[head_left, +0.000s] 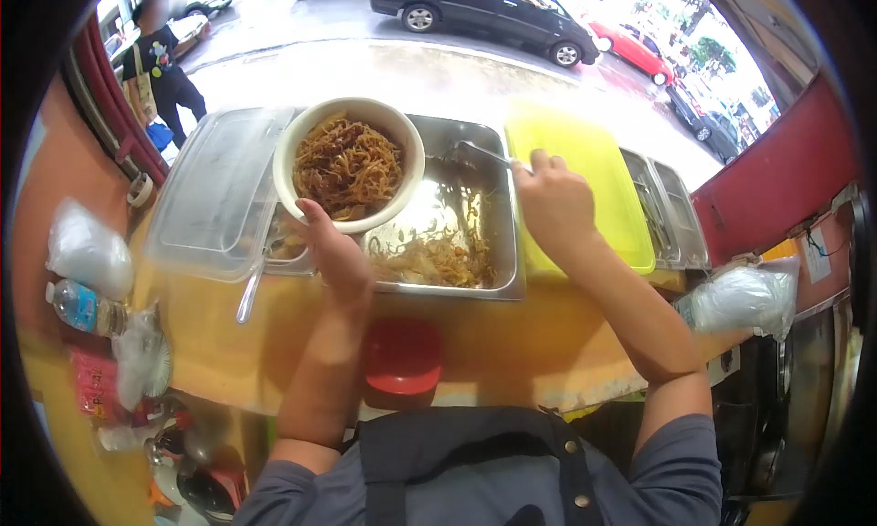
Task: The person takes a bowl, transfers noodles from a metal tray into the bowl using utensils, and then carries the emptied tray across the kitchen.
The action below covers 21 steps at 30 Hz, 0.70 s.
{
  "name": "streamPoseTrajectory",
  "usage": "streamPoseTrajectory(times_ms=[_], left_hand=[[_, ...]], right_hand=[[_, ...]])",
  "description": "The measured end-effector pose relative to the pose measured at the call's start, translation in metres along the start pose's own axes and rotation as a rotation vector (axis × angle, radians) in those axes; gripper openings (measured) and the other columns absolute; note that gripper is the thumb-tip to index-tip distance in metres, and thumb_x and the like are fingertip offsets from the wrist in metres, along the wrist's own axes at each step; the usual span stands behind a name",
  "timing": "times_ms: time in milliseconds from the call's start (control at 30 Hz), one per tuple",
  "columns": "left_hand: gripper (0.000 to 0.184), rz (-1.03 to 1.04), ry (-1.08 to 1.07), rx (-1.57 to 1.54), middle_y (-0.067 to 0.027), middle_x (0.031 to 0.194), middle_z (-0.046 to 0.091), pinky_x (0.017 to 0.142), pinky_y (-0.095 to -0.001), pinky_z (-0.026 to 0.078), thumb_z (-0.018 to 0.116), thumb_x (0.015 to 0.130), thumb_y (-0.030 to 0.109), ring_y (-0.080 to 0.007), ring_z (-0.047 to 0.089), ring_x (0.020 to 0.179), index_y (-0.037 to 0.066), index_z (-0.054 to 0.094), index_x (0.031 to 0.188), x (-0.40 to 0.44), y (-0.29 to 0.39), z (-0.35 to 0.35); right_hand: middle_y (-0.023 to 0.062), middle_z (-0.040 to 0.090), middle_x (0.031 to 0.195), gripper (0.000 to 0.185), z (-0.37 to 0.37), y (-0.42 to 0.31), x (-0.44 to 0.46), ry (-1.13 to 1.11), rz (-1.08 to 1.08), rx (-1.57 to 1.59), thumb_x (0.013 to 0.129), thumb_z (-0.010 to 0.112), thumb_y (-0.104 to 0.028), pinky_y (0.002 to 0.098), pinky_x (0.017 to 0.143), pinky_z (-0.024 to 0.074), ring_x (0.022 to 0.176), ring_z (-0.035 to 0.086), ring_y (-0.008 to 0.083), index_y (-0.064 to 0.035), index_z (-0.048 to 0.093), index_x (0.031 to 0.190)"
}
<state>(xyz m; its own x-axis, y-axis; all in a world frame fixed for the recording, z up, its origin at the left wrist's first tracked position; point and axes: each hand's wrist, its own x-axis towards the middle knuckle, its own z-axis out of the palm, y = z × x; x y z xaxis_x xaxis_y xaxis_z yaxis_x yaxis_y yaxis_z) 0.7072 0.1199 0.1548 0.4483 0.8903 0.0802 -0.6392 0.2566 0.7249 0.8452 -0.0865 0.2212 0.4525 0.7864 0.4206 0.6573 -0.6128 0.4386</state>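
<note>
Beyond the yellow counter (pixel 219 334) runs a street with cars (pixel 484 12); in the head view, the left hand (pixel 334 249) grasps the off-white bowl (pixel 284 168), thumb at its near rim, above the left side of the steel tray (pixel 429 201); the right hand (pixel 555 200) is clenched round a metal utensil (pixel 484 151); the bowl looks stiff, probably weighty when loaded, best supported from beneath; its noodles (pixel 347 165), brown, glossy and tangled, seem soft and slippery.
</note>
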Motion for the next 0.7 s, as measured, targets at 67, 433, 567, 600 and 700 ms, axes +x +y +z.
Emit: streamPoseTrajectory(times_ms=[67, 433, 567, 600, 700], left_hand=[[0.065, 0.017, -0.045, -0.016, -0.0225, 0.150, 0.029, 0.109, -0.0458, 0.043, 0.037, 0.106, 0.042, -0.0334, 0.043, 0.133, 0.004, 0.012, 0.153, 0.000, -0.001, -0.001], [0.064, 0.051, -0.035, -0.022, -0.0207, 0.150, 0.030, 0.109, -0.0442, 0.042, 0.036, 0.106, 0.044, -0.0305, 0.042, 0.133, 0.005, 0.016, 0.152, 0.001, -0.002, -0.003], [0.064, 0.052, -0.050, -0.003, -0.0198, 0.150, 0.030, 0.110, -0.0442, 0.041, 0.035, 0.106, 0.045, -0.0301, 0.042, 0.133, 0.004, 0.015, 0.152, 0.003, -0.007, -0.009], [0.064, 0.051, -0.048, 0.001, -0.0195, 0.150, 0.031, 0.110, -0.0442, 0.041, 0.035, 0.106, 0.045, -0.0298, 0.042, 0.133, 0.005, 0.015, 0.152, 0.002, -0.006, -0.009], [0.063, 0.041, -0.099, -0.024, -0.0182, 0.150, 0.032, 0.113, -0.0435, 0.037, 0.034, 0.106, 0.044, -0.0287, 0.041, 0.134, 0.005, 0.016, 0.153, 0.000, -0.002, -0.007]], right_hand=[[0.0047, 0.058, 0.087, 0.013, 0.005, -0.011, 0.001, 0.142, -0.111, -0.053, 0.080, 0.063, -0.010, 0.0341, 0.057, 0.0512, 0.076, 0.059, 0.0211, -0.0024, 0.070, 0.089], [0.0106, 0.060, 0.082, 0.034, -0.130, -0.002, -0.016, -0.540, -0.120, 0.219, 0.076, 0.059, -0.001, 0.0389, 0.064, 0.0508, 0.075, 0.065, 0.0283, -0.0145, 0.075, 0.103], [0.0102, 0.059, 0.080, 0.038, -0.101, 0.006, -0.005, -0.353, -0.051, 0.295, 0.076, 0.057, 0.002, 0.0394, 0.066, 0.0507, 0.075, 0.064, 0.0288, -0.0155, 0.075, 0.105], [0.0099, 0.060, 0.081, 0.037, -0.088, 0.007, -0.005, -0.352, -0.065, 0.328, 0.077, 0.058, 0.002, 0.0393, 0.067, 0.0508, 0.075, 0.064, 0.0289, -0.0152, 0.075, 0.105], [0.0088, 0.063, 0.085, 0.033, -0.062, 0.009, -0.001, -0.368, -0.111, 0.483, 0.080, 0.061, 0.000, 0.0396, 0.069, 0.0509, 0.077, 0.065, 0.0292, -0.0147, 0.075, 0.106]])
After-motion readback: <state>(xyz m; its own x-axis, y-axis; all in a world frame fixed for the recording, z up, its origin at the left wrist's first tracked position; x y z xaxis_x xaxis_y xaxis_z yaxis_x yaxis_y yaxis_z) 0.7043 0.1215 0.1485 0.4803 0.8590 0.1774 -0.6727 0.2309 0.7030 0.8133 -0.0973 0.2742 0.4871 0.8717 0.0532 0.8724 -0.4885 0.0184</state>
